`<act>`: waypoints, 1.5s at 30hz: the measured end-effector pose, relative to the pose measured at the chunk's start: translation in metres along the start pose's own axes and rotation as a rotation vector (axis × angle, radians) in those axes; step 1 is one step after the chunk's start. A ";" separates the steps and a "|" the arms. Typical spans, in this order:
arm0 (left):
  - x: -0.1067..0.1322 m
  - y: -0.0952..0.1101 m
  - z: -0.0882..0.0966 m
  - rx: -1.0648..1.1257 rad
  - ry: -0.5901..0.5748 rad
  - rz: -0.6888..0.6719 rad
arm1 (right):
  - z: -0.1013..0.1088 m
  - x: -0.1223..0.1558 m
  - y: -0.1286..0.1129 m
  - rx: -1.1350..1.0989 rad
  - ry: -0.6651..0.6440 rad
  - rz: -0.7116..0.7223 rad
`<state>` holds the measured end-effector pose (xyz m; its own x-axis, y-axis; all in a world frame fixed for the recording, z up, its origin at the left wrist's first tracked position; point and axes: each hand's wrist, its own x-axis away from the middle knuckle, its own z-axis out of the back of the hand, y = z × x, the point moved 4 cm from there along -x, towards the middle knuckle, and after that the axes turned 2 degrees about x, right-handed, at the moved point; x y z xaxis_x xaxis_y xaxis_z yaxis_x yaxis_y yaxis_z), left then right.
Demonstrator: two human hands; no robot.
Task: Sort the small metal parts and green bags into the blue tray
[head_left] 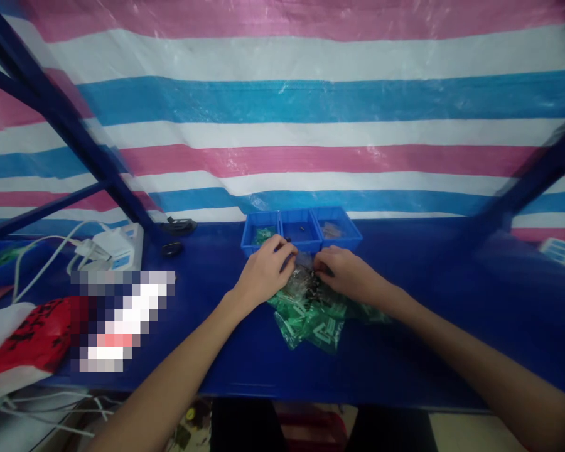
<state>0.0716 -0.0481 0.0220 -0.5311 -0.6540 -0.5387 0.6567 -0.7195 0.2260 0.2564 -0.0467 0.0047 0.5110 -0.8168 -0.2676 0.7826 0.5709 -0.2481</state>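
Note:
My left hand [265,271] is closed on the left side of a clear plastic bag [301,280] with small dark pieces in it. From the other side, the curled fingers of my right hand [343,270] pinch the same bag near its mouth. What the pieces are is too small to tell. Beneath the bag lies a pile of small green plastic packets [306,321] with pale strips showing on them. Just beyond my hands stand three joined blue bins [320,245]: green packets in the left, a tiny dark piece in the middle, clear brownish packets in the right.
On the left of the blue table [452,301] are a white power strip [129,248] with cables, a black cable [181,225], a small black object [172,249] and a red-and-white bag [37,336]. Blue frame posts rise at both sides, with striped sheeting [311,100] behind.

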 end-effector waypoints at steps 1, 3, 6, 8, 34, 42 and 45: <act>0.000 0.000 0.000 0.000 -0.003 0.002 | 0.000 0.000 0.000 -0.002 -0.002 0.002; 0.000 0.000 0.000 0.003 -0.002 0.003 | 0.002 0.000 -0.001 -0.019 -0.005 0.007; 0.000 0.000 0.000 0.009 0.007 -0.002 | 0.006 -0.001 0.000 -0.087 -0.004 0.006; 0.000 0.000 0.001 0.012 0.008 -0.008 | 0.009 -0.002 -0.001 -0.151 0.021 0.000; -0.001 0.011 0.003 0.038 -0.024 -0.144 | 0.012 0.001 -0.018 -0.600 0.261 -0.107; -0.001 0.011 0.005 0.029 -0.007 -0.126 | 0.009 0.000 -0.018 -0.683 0.213 -0.133; -0.001 0.012 0.007 0.057 0.012 -0.134 | 0.006 0.000 -0.016 -0.745 0.199 -0.152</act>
<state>0.0765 -0.0574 0.0310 -0.6058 -0.5484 -0.5764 0.5485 -0.8127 0.1967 0.2460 -0.0562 0.0142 0.2891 -0.9003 -0.3256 0.3576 0.4170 -0.8356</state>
